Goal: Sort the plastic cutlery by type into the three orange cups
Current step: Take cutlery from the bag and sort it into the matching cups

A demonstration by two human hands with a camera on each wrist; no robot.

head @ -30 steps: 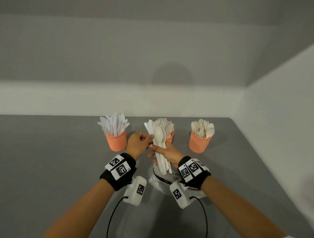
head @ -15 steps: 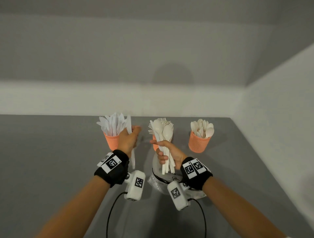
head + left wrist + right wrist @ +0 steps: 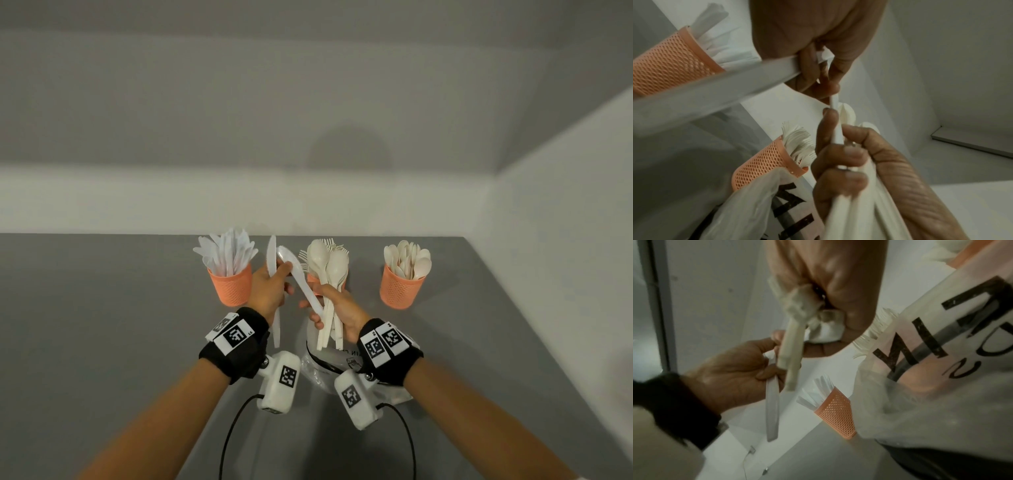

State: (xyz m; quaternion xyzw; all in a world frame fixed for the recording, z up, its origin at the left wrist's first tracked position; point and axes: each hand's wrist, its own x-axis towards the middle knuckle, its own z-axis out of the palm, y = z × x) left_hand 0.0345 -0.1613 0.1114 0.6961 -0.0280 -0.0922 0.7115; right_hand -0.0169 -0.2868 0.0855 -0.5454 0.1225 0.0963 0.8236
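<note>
L cup w/ knives, mid forks, R cup spoons.

Three cups in a row on the table, bag in front

Black wristbands with square-coded white tags, white wrist cameras, black cables.

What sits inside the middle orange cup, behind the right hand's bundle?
Fork tines poke above the middle orange mesh cup, so it holds white plastic forks. The right hand and its bundle of cream plastic spoons cover most of the cup; the count is hidden.
</note>
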